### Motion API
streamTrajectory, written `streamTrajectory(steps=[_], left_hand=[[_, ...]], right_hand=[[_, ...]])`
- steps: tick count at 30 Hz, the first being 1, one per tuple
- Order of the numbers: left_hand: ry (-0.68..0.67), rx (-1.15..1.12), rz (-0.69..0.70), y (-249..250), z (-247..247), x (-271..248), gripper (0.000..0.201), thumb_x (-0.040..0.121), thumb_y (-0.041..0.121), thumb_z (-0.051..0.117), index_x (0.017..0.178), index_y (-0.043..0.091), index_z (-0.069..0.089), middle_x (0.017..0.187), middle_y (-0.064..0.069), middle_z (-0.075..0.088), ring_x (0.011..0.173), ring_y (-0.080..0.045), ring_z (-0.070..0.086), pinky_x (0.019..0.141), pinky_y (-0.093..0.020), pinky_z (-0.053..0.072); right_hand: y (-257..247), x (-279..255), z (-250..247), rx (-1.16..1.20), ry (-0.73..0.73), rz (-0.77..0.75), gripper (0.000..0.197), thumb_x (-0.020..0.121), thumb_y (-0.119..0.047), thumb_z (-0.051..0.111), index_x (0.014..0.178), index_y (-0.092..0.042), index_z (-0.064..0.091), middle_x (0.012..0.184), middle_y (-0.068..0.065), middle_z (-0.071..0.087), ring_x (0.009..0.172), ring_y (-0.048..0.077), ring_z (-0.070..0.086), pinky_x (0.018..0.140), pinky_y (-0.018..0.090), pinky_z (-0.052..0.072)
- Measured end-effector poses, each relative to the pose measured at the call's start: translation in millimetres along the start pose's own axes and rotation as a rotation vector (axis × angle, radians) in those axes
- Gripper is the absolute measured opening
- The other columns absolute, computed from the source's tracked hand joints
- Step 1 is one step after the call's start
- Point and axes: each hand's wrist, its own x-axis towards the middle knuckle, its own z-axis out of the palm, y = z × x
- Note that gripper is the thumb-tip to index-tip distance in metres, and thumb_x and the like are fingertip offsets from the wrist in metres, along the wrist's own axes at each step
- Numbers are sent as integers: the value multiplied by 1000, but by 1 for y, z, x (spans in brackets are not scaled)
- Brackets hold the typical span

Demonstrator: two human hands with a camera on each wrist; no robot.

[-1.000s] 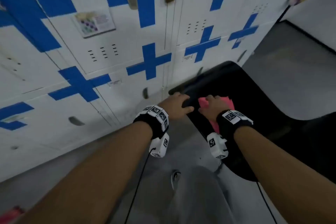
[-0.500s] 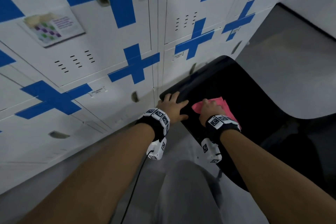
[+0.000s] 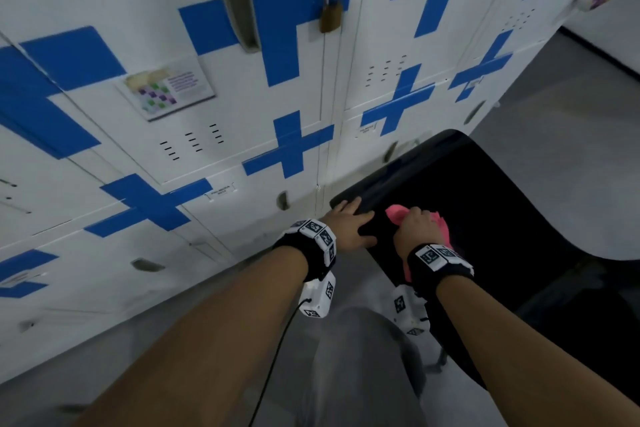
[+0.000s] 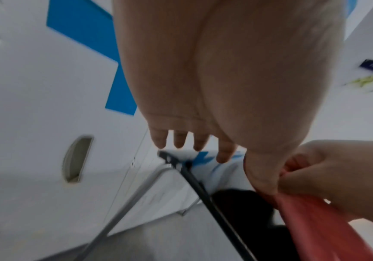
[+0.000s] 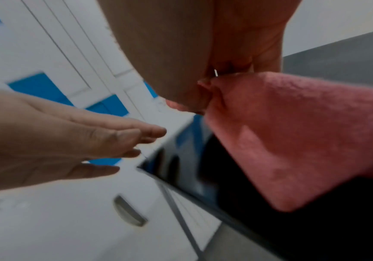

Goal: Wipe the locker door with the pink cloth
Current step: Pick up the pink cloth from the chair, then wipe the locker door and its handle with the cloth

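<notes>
My right hand (image 3: 417, 230) grips the pink cloth (image 3: 397, 213) over the black chair seat (image 3: 485, 204); the cloth hangs below the fist in the right wrist view (image 5: 292, 137) and shows again in the left wrist view (image 4: 319, 227). My left hand (image 3: 349, 227) hovers with straight fingers (image 4: 181, 139) over the seat's near left corner, holding nothing. White locker doors (image 3: 214, 149) with blue crosses fill the wall ahead, just beyond both hands.
A brass padlock (image 3: 330, 15) hangs on an upper door, and a sticker (image 3: 166, 88) is on the door to its left. The black chair stands against the lockers on metal legs (image 4: 122, 210). Grey floor (image 3: 571, 135) lies to the right. My grey-trousered knee (image 3: 356, 374) is below.
The right hand has bunched the cloth and raised it off the chair seat. The left hand stays over the seat corner. The head view has tilted up the lockers.
</notes>
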Motion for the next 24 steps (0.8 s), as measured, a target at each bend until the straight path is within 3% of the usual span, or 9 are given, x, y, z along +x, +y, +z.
streamTrajectory(steps=[6, 8, 10, 12, 14, 16, 18, 20, 24], left_hand=[[317, -61, -10, -32, -64, -112, 75, 101, 49, 53, 163, 24, 19, 168, -7, 23, 150, -30, 29, 121, -41, 27], [459, -21, -19, -49, -82, -164, 72, 101, 50, 52, 162, 24, 23, 167, -6, 26, 149, -28, 31, 121, -39, 27], [587, 25, -53, -67, -102, -226, 71, 102, 52, 50, 162, 25, 24, 167, -5, 27, 150, -26, 30, 122, -42, 26], [724, 80, -95, -81, -122, -291, 70, 101, 56, 46, 161, 26, 27, 166, -4, 29, 149, -25, 32, 120, -46, 29], [854, 136, -150, -95, -139, -354, 71, 99, 60, 44, 161, 29, 28, 167, -1, 25, 150, -23, 29, 122, -46, 28], [967, 215, -196, -108, -154, -413, 74, 96, 65, 46, 160, 33, 26, 170, 0, 14, 153, -22, 21, 124, -43, 23], [1075, 319, -199, -121, -171, -464, 80, 91, 66, 50, 160, 33, 27, 172, -4, 6, 156, -25, 14, 124, -46, 20], [1136, 399, -241, -134, -188, -504, 83, 90, 64, 57, 160, 31, 27, 172, -6, 1, 157, -28, 8, 124, -49, 17], [1175, 402, -355, -151, -208, -563, 86, 90, 61, 62, 161, 34, 20, 172, -2, -10, 158, -22, -4, 124, -44, 4]], right_hand=[[-51, -36, -47, 624, 206, -265, 19, 94, -12, 48, 111, -8, 53, 109, 22, 61, 99, 37, 59, 79, 38, 42], [-75, -59, -67, 951, 161, -392, 18, 96, -12, 48, 113, -19, 53, 104, 10, 69, 93, 28, 64, 81, 37, 50], [-107, -87, -89, 1345, 69, -491, 21, 98, -17, 52, 118, -19, 56, 99, -3, 72, 86, 11, 67, 80, 31, 57], [-139, -111, -109, 1602, -84, -536, 41, 87, -35, 60, 126, -22, 57, 110, 2, 69, 90, 15, 68, 74, 33, 59], [-170, -134, -127, 1678, -150, -592, 45, 82, -41, 60, 125, -31, 57, 117, 5, 66, 92, 20, 69, 68, 41, 59], [-203, -153, -142, 1748, -201, -653, 45, 87, -42, 57, 130, -30, 55, 120, 3, 66, 96, 19, 70, 77, 50, 57], [-238, -176, -156, 1772, -214, -698, 48, 83, -50, 60, 128, -34, 57, 119, -1, 68, 101, 20, 68, 78, 48, 57], [-271, -202, -172, 1758, -227, -760, 33, 90, -47, 55, 121, -37, 60, 117, -2, 69, 104, 22, 67, 75, 43, 55], [-328, -250, -202, 1701, -194, -843, 35, 101, -35, 41, 131, -21, 53, 122, 9, 64, 104, 30, 65, 73, 44, 56]])
